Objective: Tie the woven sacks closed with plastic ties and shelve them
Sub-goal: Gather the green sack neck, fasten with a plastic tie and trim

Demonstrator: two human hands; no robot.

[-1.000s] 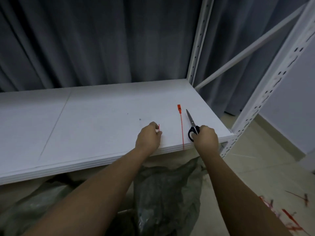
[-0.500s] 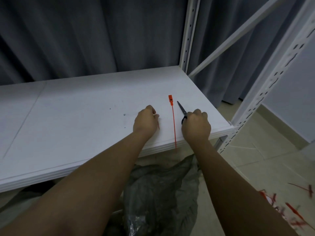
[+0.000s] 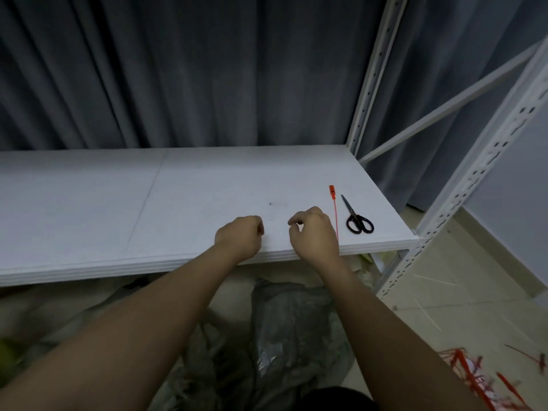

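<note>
My left hand rests on the front of the white shelf, its fingers curled into a fist. The short red tie piece it pinched earlier is hidden inside the fist. Just to its right, my right hand hovers with curled fingers, thumb and forefinger close together, and nothing shows between them. A long red plastic tie lies on the shelf right of that hand. Black scissors lie beside the tie, untouched. A grey woven sack sits on the floor under the shelf edge, between my forearms.
White perforated rack posts stand at the shelf's right end, with a diagonal brace behind. A dark curtain hangs behind the shelf. Several loose red ties lie on the tiled floor at lower right.
My right hand let go of the scissors, which now lie on the shelf, and moved left toward my left hand. The red piece in my left hand has gone out of sight.
</note>
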